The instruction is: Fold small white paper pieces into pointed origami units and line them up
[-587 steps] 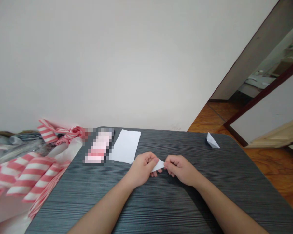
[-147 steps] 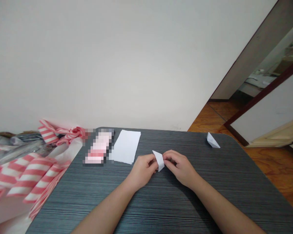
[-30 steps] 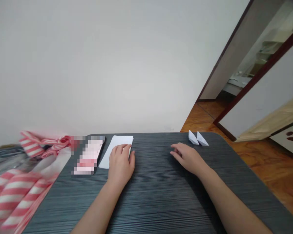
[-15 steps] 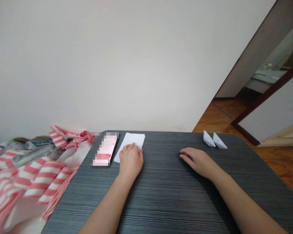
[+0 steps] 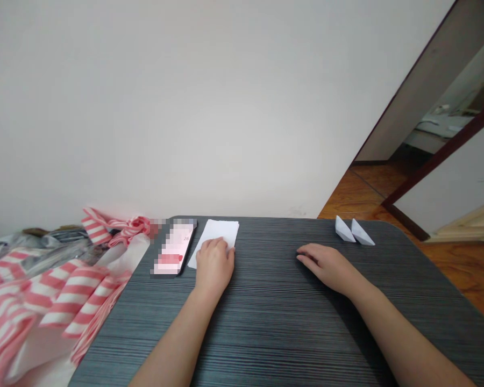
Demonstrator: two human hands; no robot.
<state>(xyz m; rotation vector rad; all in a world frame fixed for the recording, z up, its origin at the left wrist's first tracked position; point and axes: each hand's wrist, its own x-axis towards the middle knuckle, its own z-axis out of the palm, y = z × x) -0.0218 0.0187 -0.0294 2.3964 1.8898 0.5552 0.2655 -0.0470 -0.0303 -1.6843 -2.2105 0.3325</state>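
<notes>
Paper stack [image 5: 219, 229] lies on the dark table [image 5: 266, 328] partly beneath the left hand [image 5: 215, 263], its uncovered part showing from 11 to 12 o'clock; that hand is palm down, fingers bent, and whether it grips a sheet I cannot tell. A phone [image 5: 174, 250] sits between 9 and 10 o'clock from it. The right hand [image 5: 326, 264] is loosely curled, thumb and fingers narrowly parted, with two folded papers [image 5: 344, 231] side by side at its 1 o'clock. About five seconds ago, one lay there and both hands held another.
</notes>
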